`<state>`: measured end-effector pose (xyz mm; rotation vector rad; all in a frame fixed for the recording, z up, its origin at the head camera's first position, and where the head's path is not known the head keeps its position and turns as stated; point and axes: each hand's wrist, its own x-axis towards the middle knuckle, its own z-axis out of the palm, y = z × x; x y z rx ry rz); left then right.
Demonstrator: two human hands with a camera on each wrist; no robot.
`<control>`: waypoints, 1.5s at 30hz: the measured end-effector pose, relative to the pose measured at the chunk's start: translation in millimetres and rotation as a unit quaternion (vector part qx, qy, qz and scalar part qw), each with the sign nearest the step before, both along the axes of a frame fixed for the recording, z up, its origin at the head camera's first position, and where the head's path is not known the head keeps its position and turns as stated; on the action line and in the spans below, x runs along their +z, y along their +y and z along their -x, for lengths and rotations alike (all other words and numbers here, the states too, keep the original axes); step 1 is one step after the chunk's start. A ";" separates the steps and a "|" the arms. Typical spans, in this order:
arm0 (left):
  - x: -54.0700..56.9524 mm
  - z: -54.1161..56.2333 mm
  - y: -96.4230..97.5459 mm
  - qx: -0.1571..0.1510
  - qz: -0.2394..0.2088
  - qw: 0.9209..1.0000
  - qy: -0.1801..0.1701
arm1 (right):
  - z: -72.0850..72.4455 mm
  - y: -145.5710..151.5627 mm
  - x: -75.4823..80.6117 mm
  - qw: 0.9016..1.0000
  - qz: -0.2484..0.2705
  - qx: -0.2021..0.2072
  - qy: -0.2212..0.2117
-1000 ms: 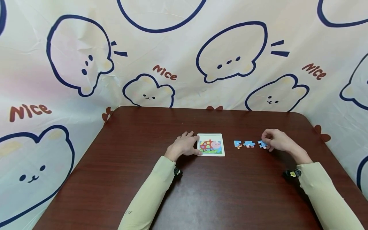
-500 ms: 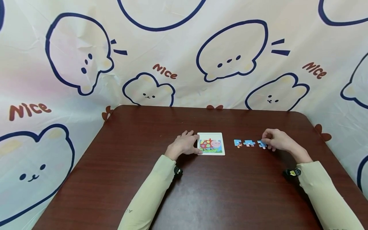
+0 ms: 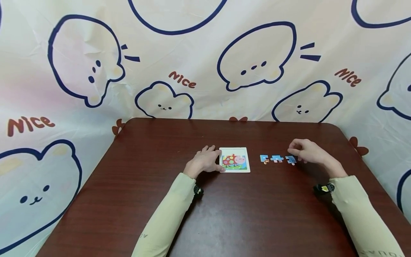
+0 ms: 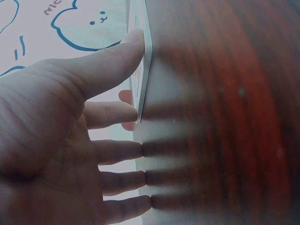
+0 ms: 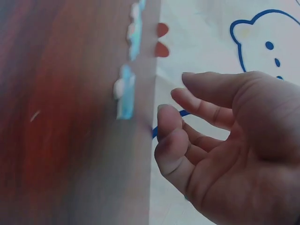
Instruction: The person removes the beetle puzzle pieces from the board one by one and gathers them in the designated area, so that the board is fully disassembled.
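Observation:
My left hand [image 3: 203, 162] rests at the left edge of a small white-framed jigsaw board [image 3: 233, 150]; its picture shows a pink pig's head and a red body with coloured spots. In the left wrist view, the thumb [image 4: 119, 58] lies on the board's edge and the straight fingertips reach down to the table. To the right, three blue jigsaw pieces lie in a row: a left piece [image 3: 263, 159], a middle piece [image 3: 277, 158] and a right piece [image 3: 291, 160]. My right hand [image 3: 310, 151] hovers just beside the right piece, fingers loosely bent, holding nothing.
Everything lies on a dark brown wooden table [image 3: 250, 210]. A pale curtain [image 3: 205, 46] with blue bear outlines hangs around the table's back and sides. Each wrist wears a black strap, such as the right wrist strap [image 3: 324, 188].
My right hand has let go of the right jigsaw piece and lifted slightly away; that piece now shows fully, turned a little. The left hand has stayed at the board.

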<state>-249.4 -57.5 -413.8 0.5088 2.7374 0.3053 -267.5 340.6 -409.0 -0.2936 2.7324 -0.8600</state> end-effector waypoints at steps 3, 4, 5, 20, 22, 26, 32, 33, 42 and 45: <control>-0.1 -0.6 -0.4 0.002 -0.003 1.000 -0.001 | 1.7 -9.3 3.2 1.000 0.010 0.005 0.008; 0.0 -0.7 -0.5 0.001 -0.003 1.000 -0.002 | 2.2 -13.2 3.7 1.000 0.011 0.009 0.010; 0.1 -0.8 -0.4 0.001 -0.004 1.000 -0.003 | 2.9 -17.5 3.9 1.000 0.013 0.013 0.011; 1.5 -1.0 -0.8 -0.001 -0.007 1.000 -0.003 | 15.3 -89.0 7.4 0.994 0.008 0.100 0.036; 1.4 -1.2 -0.9 0.000 -0.003 1.000 -0.003 | 15.8 -95.3 8.2 0.994 0.010 0.103 0.032; 0.7 -1.5 -1.0 0.001 0.003 1.000 -0.004 | 17.0 -107.2 7.3 0.993 0.016 0.109 0.032; 1.3 -1.0 -0.9 0.000 0.005 1.000 -0.005 | 19.9 -131.0 3.6 0.991 0.017 0.126 0.040; 1.1 -0.8 -1.1 0.001 0.007 1.000 -0.004 | 19.9 -136.2 3.9 0.991 0.017 0.129 0.037; 2.8 -0.6 -0.4 -0.002 0.011 1.000 -0.003 | 22.5 -169.1 0.5 0.986 0.013 0.163 0.029; 2.1 -0.8 -0.6 -0.002 0.007 1.000 -0.005 | 24.5 -175.1 -1.8 0.984 0.002 0.174 0.038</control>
